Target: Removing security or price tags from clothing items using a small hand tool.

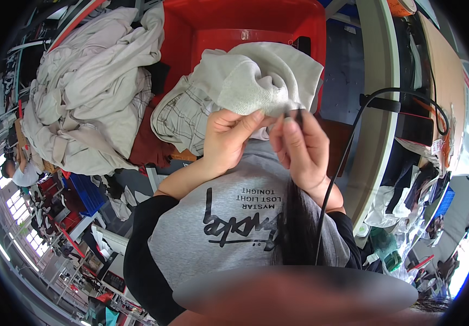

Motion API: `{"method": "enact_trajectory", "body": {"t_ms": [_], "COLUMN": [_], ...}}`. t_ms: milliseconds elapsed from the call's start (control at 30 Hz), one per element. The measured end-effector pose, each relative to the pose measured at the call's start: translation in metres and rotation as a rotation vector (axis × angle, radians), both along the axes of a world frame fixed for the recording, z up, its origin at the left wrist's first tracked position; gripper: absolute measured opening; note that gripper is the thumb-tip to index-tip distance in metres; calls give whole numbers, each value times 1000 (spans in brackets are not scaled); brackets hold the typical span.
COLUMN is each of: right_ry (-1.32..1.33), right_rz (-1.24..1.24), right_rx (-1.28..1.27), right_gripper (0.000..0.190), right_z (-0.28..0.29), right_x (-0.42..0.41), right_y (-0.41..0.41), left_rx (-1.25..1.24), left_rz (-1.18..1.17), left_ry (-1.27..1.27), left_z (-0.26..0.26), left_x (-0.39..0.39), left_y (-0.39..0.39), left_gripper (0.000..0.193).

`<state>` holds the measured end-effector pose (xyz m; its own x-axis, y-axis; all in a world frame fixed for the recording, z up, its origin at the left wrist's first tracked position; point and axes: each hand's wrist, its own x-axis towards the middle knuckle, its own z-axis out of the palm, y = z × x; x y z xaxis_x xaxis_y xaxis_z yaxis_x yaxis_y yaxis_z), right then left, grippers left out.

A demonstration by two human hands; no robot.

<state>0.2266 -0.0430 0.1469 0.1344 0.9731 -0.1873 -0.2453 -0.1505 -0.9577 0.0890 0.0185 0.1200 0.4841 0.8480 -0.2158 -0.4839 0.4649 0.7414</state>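
Observation:
My left hand (228, 140) pinches the ribbed edge of a cream knit garment (255, 87) between thumb and fingers. Close beside it, my right hand (301, 148) holds a small dark tool (293, 115) at the garment's edge; blur and the fingers hide its kind. The garment rises in folds beyond both hands, over a cream plaid cloth (185, 116) and the near part of a red plastic bin (234, 34).
A large heap of cream garments (92, 89) lies at the left, by dark red cloth (151, 140). At the right runs a table edge (375, 122) with a black cable (350, 138) curving over it. Another person (24, 173) is far left.

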Motion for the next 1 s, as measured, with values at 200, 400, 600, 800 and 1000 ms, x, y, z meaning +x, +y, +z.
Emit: {"method": "enact_trajectory", "body": {"t_ms": [200, 400, 600, 800, 1000], "right_ry": [-26, -37, -30, -26, -16], "right_rz": [102, 85, 76, 89, 88], "right_rx": [41, 39, 26, 4, -59], "right_gripper": [23, 23, 23, 23, 23], "right_z": [-9, -10, -12, -9, -7], "right_x": [-3, -3, -3, -2, -1], "right_y": [2, 1, 0, 2, 2], "left_rx": [15, 12, 8, 24, 81], "left_rz": [-38, -10, -40, -41, -25], "left_ry": [96, 91, 87, 101, 101], "left_z": [-3, -3, -7, -6, -10], "left_x": [-7, -4, -7, -7, -8], "left_y": [-1, -2, -3, -2, -2], "left_gripper": [17, 16, 16, 16, 18]}}
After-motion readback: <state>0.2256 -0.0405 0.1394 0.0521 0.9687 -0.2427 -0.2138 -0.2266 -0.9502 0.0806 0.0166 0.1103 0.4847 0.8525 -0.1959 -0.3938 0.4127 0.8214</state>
